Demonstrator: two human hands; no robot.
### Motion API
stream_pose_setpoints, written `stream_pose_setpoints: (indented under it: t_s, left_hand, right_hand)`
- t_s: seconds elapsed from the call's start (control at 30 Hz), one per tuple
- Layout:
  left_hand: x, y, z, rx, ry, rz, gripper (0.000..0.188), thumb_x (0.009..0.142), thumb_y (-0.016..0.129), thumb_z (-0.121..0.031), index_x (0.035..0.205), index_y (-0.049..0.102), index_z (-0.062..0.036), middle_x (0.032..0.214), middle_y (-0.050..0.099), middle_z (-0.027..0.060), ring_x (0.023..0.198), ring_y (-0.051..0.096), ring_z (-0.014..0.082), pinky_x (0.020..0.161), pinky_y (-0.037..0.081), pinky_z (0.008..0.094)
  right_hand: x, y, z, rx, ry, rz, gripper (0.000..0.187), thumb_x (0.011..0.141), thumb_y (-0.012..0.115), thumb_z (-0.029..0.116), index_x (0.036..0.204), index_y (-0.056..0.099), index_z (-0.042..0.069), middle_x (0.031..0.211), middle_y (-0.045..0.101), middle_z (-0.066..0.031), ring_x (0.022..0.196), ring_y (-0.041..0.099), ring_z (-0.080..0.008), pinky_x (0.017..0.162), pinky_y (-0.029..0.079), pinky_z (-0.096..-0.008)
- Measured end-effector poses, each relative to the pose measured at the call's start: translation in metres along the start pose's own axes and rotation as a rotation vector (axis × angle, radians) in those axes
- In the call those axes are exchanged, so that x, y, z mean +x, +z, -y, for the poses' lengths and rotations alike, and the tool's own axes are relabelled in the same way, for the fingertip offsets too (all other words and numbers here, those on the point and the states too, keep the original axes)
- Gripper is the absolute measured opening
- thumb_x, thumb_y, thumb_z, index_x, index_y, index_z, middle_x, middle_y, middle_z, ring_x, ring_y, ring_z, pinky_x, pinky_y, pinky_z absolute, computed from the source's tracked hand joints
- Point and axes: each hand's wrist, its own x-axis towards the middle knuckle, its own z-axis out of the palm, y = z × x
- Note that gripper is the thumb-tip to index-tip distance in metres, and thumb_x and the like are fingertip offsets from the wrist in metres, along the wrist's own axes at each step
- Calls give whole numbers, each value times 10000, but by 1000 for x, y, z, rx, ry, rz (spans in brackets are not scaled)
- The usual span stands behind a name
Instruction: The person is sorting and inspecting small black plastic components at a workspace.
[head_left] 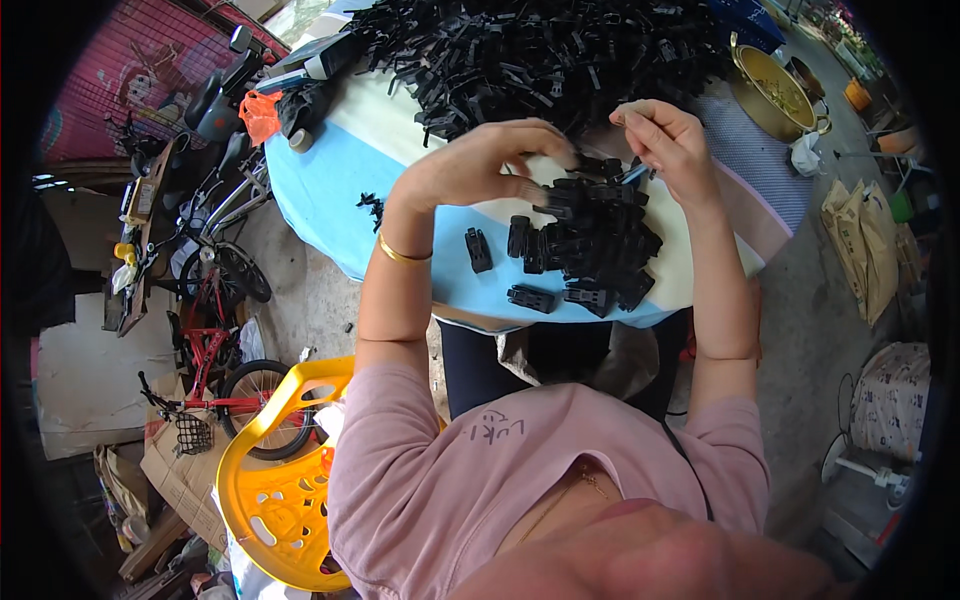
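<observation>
My left hand (490, 165) hovers at the left edge of a small heap of black plastic clip-like pieces (605, 240). Its fingers are curved, with the thumb apart from them, and no held object shows; the fingertips are slightly blurred. Raised to the right of that heap, my right hand (668, 150) is closed in a pinch. What sits between its fingertips is too small to make out. A thin blue item (635, 174) shows just below the right palm; whether the hand touches it is unclear. One black piece (478, 250) lies alone on the cloth, left of the heap.
A large mound of black plastic parts (540, 60) covers the table's far side. The tablecloth (320, 200) is blue and cream. A gold-coloured pot (775, 95) stands far right, an orange bag (260, 117) far left. Beside me are a yellow chair (285, 500) and bicycles (210, 340).
</observation>
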Motion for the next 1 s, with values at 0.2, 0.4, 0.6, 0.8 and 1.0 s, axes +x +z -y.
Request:
stream_pose_setpoints:
  t_s: [0.2, 0.4, 0.6, 0.8, 1.0]
  left_hand:
    - [-5, 17, 25, 732, -149, -149, 296, 596, 630, 57, 858, 614, -79, 937, 535, 48, 886, 464, 228, 808, 409, 288]
    - [9, 16, 28, 804, -57, -390, 134, 645, 626, -10, 751, 651, -89, 846, 560, 56, 841, 489, 260, 755, 433, 308]
    - [18, 20, 8, -389, 71, -658, 193, 779, 569, 49, 968, 608, 37, 896, 632, 64, 789, 601, 112, 697, 479, 208]
    - [25, 37, 13, -758, 138, -559, 178, 774, 614, -38, 932, 613, 44, 1076, 559, 130, 875, 610, 240, 791, 515, 349]
    - [18, 29, 13, -903, 201, -360, 285, 788, 633, -177, 986, 598, 24, 1071, 563, 126, 873, 611, 272, 769, 505, 340]
  right_hand:
    - [1, 6, -3, -65, -1, -22, 153, 864, 519, 116, 918, 609, 5, 595, 467, 38, 457, 308, 8, 414, 222, -143]
    - [0, 4, -4, -93, 43, -84, 153, 859, 537, 127, 926, 613, 13, 601, 467, 43, 478, 325, 8, 419, 231, -143]
    - [3, 12, -12, -203, 18, -182, 236, 818, 602, 114, 1032, 590, 14, 836, 594, -5, 593, 442, -1, 466, 305, -123]
    - [2, 15, -8, 51, 35, -104, 278, 810, 614, 103, 1069, 564, 17, 894, 603, -18, 632, 491, -18, 511, 341, -119]
    - [-1, 9, -5, 283, 61, -55, 241, 814, 596, 70, 1046, 568, 8, 776, 557, 26, 512, 354, 7, 443, 254, -139]
